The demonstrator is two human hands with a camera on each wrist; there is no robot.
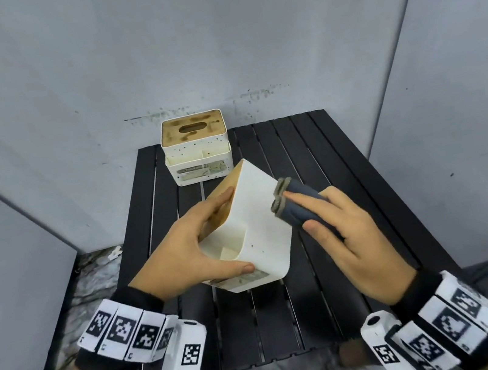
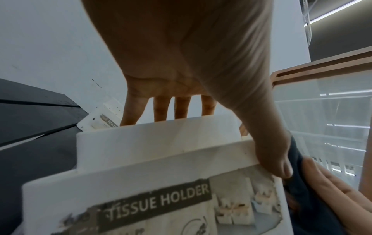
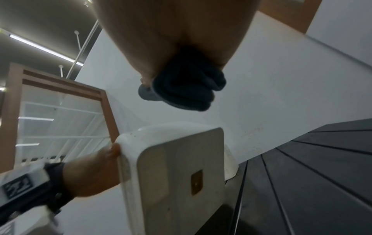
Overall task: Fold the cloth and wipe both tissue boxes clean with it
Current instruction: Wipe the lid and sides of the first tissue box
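Left hand (image 1: pixel 189 251) grips the tilted white plastic tissue box (image 1: pixel 255 224); right hand (image 1: pixel 343 233) pinches the folded dark-grey cloth (image 1: pixel 299 208) beside its wall. Press flat and wipe steadily.

On the black slatted desk (image 1: pixel 314 173), the near white tissue box (image 1: pixel 254 215) has a tan top; the dark blue cloth (image 1: pixel 301 211) has a grey-brown edge; behind it, the far box (image 1: pixel 196 157) is speckled white, brown-stained
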